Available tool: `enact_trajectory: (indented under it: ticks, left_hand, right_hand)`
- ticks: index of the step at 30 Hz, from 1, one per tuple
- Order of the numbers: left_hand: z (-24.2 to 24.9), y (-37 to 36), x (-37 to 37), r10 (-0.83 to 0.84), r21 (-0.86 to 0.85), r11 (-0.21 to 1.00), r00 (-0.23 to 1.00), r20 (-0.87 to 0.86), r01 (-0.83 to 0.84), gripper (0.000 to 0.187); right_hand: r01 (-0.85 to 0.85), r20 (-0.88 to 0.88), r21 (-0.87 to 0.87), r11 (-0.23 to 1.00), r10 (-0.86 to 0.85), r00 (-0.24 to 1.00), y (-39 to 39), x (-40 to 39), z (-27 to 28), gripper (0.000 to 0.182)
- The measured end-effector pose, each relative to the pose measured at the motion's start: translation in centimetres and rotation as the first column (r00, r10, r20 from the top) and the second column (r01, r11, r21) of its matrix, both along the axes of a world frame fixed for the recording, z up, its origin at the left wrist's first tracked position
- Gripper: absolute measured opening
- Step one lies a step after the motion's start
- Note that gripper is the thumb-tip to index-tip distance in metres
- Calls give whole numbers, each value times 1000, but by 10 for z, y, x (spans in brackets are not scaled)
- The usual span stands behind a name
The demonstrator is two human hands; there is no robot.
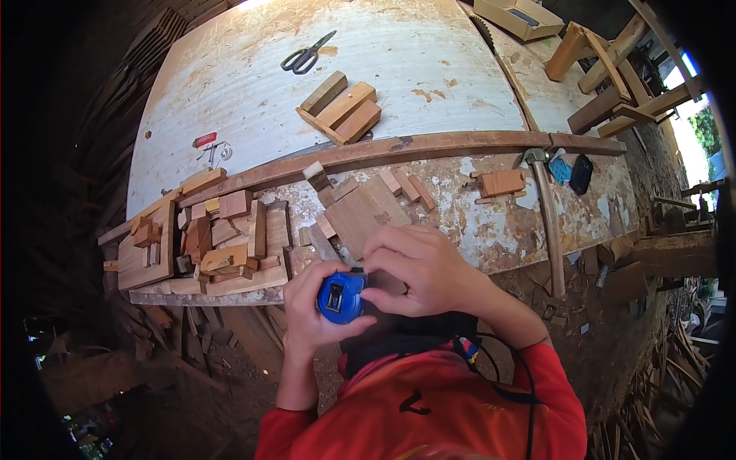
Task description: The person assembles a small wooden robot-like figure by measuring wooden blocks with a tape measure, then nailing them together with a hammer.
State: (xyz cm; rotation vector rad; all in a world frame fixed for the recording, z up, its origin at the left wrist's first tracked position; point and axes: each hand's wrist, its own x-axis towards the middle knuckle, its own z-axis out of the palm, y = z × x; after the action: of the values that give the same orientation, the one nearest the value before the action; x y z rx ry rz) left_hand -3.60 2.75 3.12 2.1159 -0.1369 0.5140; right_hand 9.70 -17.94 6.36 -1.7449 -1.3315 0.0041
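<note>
From my end, the left hand (pixel 308 305) has its grip closed around one blue tape measure (pixel 341 299), held over the near edge of the desk (pixel 429 69). The right hand (pixel 414 270) curls at its side; I can't tell whether that grip pinches anything, as its fingers hide the spot. The wood pieces (pixel 222 230) on the left overlap too much for me to count. I count one pair of scissors (pixel 305 60), one hammer (pixel 547 207) and one black case (pixel 581 175). The cardboard box (pixel 520 18) is cut off by the top edge.
</note>
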Motion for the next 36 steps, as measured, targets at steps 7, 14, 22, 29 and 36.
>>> enact_trajectory:
  ticks: [7,14,22,29,36]
  left_hand:
    - [-12,22,-32,196,-138,964,961,-197,-225,74]
    - [-29,47,-67,256,-145,924,855,-450,-353,53]
    - [-32,49,-60,378,-282,798,806,-455,-533,26]
    - [-36,57,-49,274,-397,760,808,-521,-514,32]
    - [-27,64,-41,165,-402,778,776,-609,-482,34]
  right_hand:
    - [29,-58,141,990,-21,998,-15,24,16,24]
    - [416,-316,124,901,-361,877,-29,77,-27,24]
    - [481,-356,-99,871,-482,801,-7,97,-70,32]
    - [516,-307,-116,848,-525,794,-5,101,-84,34]
    - [532,-327,-100,841,-533,781,-6,106,-94,33]
